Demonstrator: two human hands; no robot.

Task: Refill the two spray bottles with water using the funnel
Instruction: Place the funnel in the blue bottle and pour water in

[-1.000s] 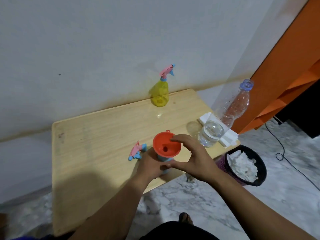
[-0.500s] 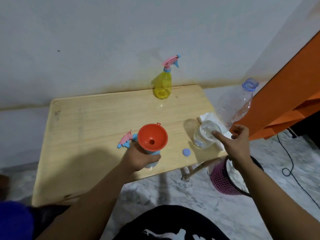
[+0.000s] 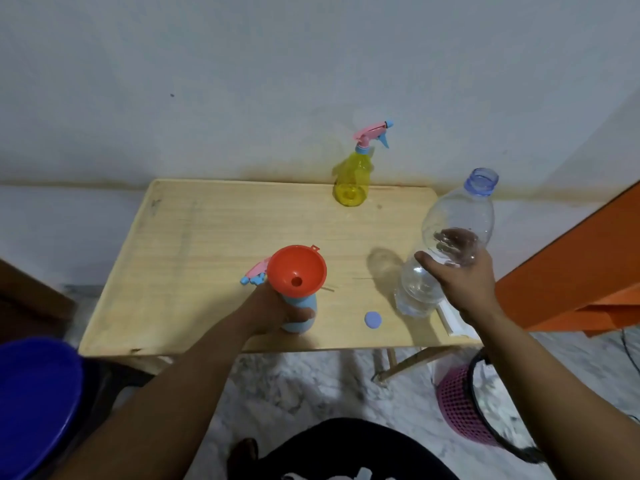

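An orange funnel (image 3: 296, 270) sits in the neck of a light blue spray bottle (image 3: 300, 313) near the table's front edge. My left hand (image 3: 273, 308) grips that bottle's body. Its pink and blue spray head (image 3: 255, 273) lies on the table just behind the funnel. My right hand (image 3: 462, 275) grips a clear, uncapped water bottle (image 3: 446, 237) at its middle; a little water sits in its base. The bottle's blue cap (image 3: 373, 319) lies on the table between my hands. A yellow spray bottle (image 3: 353, 178) with its spray head on stands at the back edge by the wall.
The wooden table (image 3: 207, 244) stands against a pale wall. White paper (image 3: 452, 320) lies at its right front corner. A pink waste basket (image 3: 464, 407) is on the floor at the right, an orange cabinet (image 3: 571, 265) beyond it, and a blue stool (image 3: 34, 403) at lower left.
My right hand left the funnel, reached right and took hold of the water bottle. My left hand stayed on the blue bottle. The blue cap came into view on the table.
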